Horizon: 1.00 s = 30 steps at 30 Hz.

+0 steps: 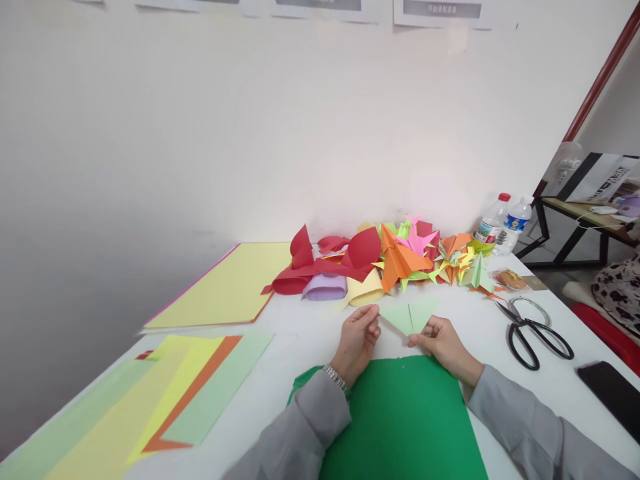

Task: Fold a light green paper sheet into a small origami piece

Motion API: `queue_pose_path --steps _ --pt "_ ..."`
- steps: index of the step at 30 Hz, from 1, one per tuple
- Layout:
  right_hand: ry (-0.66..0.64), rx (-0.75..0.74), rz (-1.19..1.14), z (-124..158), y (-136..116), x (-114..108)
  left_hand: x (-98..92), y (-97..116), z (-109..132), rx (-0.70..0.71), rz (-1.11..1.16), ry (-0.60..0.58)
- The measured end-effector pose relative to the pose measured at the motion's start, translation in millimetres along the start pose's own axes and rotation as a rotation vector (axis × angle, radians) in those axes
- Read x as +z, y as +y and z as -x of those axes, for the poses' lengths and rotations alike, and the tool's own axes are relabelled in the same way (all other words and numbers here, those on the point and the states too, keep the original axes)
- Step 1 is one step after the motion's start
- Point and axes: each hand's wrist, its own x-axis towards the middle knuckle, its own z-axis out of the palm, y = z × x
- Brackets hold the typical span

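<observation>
Between my two hands is a pale green folded paper (407, 317), a roughly triangular piece with a crease or slit down its middle. My left hand (359, 337) pinches its left corner between thumb and fingers. Near its lower right edge, my right hand (444, 343) grips it with the thumb in front. Both hands are just above the white table, beyond the top edge of a green sheet (405, 420). Fingers partly hide the paper's right side.
Behind my hands lies a pile of folded paper planes (397, 257) and red paper shapes (325, 267). Black scissors (530, 330) and a phone (613, 397) are on the right. Two bottles (513, 227) stand at the back. Coloured sheets (200, 380) and a yellow board (220, 287) lie left.
</observation>
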Motion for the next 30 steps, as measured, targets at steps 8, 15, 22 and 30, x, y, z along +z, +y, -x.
queue_pose_path --steps 8,15,22,30 --pt "-0.089 -0.002 0.047 3 -2 4 8.8 -14 18 -0.038 -0.549 -0.384" --pt "-0.022 -0.006 0.006 4 -3 5 7.0 -17 18 0.004 -0.655 -0.326" --pt "-0.019 -0.055 -0.082 3 -2 3 12.8 -13 22 0.006 -0.667 -0.407" --pt "-0.059 -0.028 -0.03 2 1 1 12.7 -15 21 0.036 -0.672 -0.462"
